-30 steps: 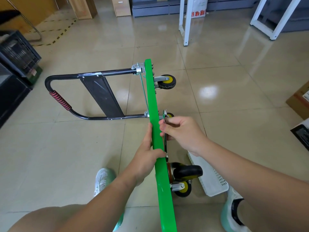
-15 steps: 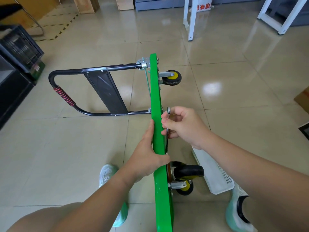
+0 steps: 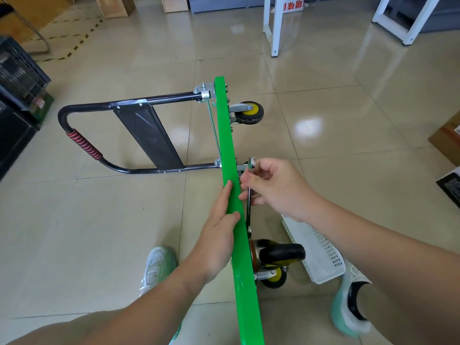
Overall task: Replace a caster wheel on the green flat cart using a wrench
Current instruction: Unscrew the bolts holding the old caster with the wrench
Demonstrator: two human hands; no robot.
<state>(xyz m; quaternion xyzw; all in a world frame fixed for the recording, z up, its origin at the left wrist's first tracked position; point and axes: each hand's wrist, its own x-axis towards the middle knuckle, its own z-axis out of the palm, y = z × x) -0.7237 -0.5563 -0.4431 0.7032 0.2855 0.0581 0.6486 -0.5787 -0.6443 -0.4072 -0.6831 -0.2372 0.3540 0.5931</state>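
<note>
Wrench (image 3: 249, 195) head slightly higher, shaft between right hand (image 3: 276, 188) fingertips, beside green cart (image 3: 231, 170).

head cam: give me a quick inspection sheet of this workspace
surface: glossy tile floor
job's things: green cart stands on its side, handle out to the left; far caster and near caster on its right face; wrench against that face
clutter: white basket on the floor beside the near caster; box at the right edge
hands: left hand flat on the cart's edge; right hand pinches the wrench
cables: nothing seen
surroundings: black crate left, white frame legs ahead
</note>
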